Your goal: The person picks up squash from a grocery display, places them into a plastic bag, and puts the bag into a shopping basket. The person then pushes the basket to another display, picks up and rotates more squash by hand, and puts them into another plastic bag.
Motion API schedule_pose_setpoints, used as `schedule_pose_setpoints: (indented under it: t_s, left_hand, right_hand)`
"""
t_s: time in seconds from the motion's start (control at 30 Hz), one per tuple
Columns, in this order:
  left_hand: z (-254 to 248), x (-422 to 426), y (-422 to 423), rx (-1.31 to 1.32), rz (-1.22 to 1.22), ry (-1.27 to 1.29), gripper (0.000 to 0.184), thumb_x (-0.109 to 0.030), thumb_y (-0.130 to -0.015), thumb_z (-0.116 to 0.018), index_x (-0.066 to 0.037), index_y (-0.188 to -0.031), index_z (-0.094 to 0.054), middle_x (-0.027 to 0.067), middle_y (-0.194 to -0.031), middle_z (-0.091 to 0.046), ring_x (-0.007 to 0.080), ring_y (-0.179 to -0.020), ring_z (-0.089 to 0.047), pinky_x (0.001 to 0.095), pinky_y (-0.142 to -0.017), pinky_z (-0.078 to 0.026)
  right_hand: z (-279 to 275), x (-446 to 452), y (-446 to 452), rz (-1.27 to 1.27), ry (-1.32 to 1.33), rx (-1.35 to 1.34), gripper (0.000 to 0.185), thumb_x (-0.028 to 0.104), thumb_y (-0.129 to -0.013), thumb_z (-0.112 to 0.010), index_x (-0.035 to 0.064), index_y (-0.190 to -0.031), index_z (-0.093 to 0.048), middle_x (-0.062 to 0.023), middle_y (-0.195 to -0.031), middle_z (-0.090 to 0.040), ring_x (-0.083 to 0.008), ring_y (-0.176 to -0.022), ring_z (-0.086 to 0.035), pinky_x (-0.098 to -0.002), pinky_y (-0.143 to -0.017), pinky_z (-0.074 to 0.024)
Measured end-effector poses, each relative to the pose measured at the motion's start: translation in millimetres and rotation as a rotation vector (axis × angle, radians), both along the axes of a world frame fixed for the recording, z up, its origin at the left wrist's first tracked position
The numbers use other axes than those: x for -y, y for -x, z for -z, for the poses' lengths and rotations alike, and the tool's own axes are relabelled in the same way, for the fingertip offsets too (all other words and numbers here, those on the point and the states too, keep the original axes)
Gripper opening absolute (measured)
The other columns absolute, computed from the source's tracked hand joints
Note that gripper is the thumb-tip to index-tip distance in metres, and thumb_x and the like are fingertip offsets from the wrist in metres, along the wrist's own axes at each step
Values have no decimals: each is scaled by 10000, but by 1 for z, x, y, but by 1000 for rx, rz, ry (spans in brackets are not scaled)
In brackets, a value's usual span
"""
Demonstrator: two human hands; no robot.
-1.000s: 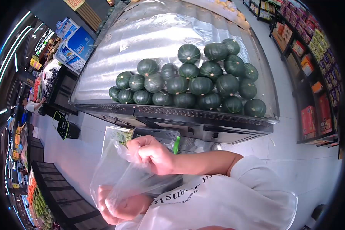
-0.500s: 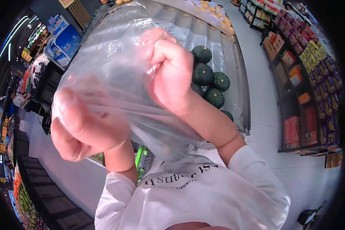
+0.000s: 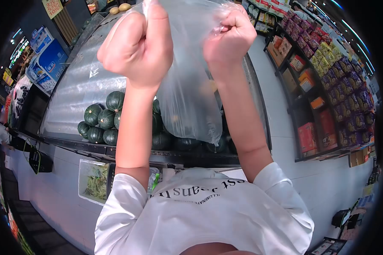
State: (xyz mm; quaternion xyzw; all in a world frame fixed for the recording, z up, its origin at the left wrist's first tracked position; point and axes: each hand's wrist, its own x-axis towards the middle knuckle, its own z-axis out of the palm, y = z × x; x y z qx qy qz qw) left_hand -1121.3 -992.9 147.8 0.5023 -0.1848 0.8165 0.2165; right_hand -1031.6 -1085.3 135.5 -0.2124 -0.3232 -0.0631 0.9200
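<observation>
My left hand [image 3: 138, 49] is closed on one upper edge of a clear plastic bag [image 3: 189, 93], high in front of me. On the other side, my right hand [image 3: 230, 38] grips the bag's opposite upper edge in a fist. The bag hangs down between my forearms, stretched wide at the top, and nothing shows inside it. Behind the bag and my arms, several dark green pumpkins [image 3: 115, 101] sit along the near edge of the display stand [image 3: 68, 102]; some of them are hidden by the bag and arms.
At the lower left, a clear-sided box [image 3: 94, 180] of leafy greens stands beside the display. A black basket [image 3: 40, 160] is on the floor farther left, near a person [image 3: 3, 134]. Shelves of packaged goods [image 3: 349, 89] line the right side.
Both hands have risen with the bag, from low by my body to high over the display. The bag has gone from bunched to hanging stretched between them. The view has shifted too.
</observation>
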Motion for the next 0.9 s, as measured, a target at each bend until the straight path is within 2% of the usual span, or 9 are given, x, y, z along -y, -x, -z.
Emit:
schedule_pose_setpoints:
  t_s: [0.03, 0.1, 0.17, 0.27, 0.37, 0.47, 0.67, 0.77, 0.9]
  left_hand:
    - [5, -8, -7, -18, -1, 26, 439, 41, -822, -643, -29, -479, -376, -8, -447, -411, 40, -434, -319, 196, -418, -234]
    - [13, -16, -17, -59, -2, 74, 491, 73, -783, -660, -57, -480, -295, -18, -434, -286, 64, -424, -218, 241, -395, -165]
    - [25, -20, -24, -69, 28, 117, 488, 59, -768, -673, -56, -481, -295, -2, -440, -264, 88, -425, -201, 259, -392, -155]
    - [39, -30, -34, -66, 79, 191, 510, 29, -784, -672, -58, -494, -262, -3, -445, -249, 104, -439, -186, 262, -389, -158]
    - [58, -37, -35, -203, 30, 265, 489, -19, -850, -646, -44, -468, -342, -26, -433, -405, 22, -445, -294, 205, -420, -209]
    - [85, -31, -45, -237, -20, 294, 443, 24, -770, -686, -33, -500, -341, 21, -440, -316, 105, -411, -239, 263, -387, -196]
    - [99, -36, -37, -439, 19, 313, 294, -18, -759, -703, -17, -576, -473, 60, -579, -500, 154, -480, -413, 281, -441, -320]
    - [104, -33, -20, -647, -106, 218, 135, -59, -750, -700, -29, -678, -590, 123, -870, -590, 242, -780, -552, 338, -651, -441]
    - [119, -24, 8, -741, -323, 94, 69, -86, -712, -692, -74, -775, -666, 167, -1162, -525, 389, -1166, -415, 462, -955, -357]
  right_hand:
    - [1, 1, -4, 79, 66, 41, 140, -33, -624, -397, 61, -535, -343, -7, -636, -377, -98, -548, -290, -238, -507, -246]
    - [12, -5, -9, 38, 86, -25, 90, -36, -613, -387, 50, -607, -414, 4, -646, -424, -77, -553, -315, -211, -501, -261]
    - [12, -7, 7, -32, 111, -150, 111, -43, -609, -382, 38, -649, -446, 6, -651, -449, -73, -556, -332, -202, -501, -276]
    - [26, -19, -6, 27, 100, -4, 145, -54, -634, -383, 40, -701, -471, 9, -654, -470, -72, -539, -339, -197, -479, -289]
    - [47, -26, -19, 43, 90, 7, 112, -58, -655, -417, 17, -631, -496, -23, -640, -498, -88, -520, -371, -217, -485, -304]
    - [69, -27, -26, 5, 91, -127, 116, -51, -671, -430, -2, -609, -515, -43, -644, -516, -98, -518, -391, -230, -501, -321]
    - [115, -18, -43, 188, 395, -10, 126, -3, -726, -410, 19, -682, -525, -30, -679, -501, -108, -573, -419, -241, -514, -357]
    - [117, -5, -35, 283, 583, -84, 148, 44, -807, -449, -18, -751, -571, -53, -724, -551, -115, -604, -482, -243, -546, -405]
    - [126, 24, -50, 335, 704, -63, 184, 111, -913, -527, -24, -915, -653, -53, -780, -630, -84, -624, -551, -226, -567, -427]
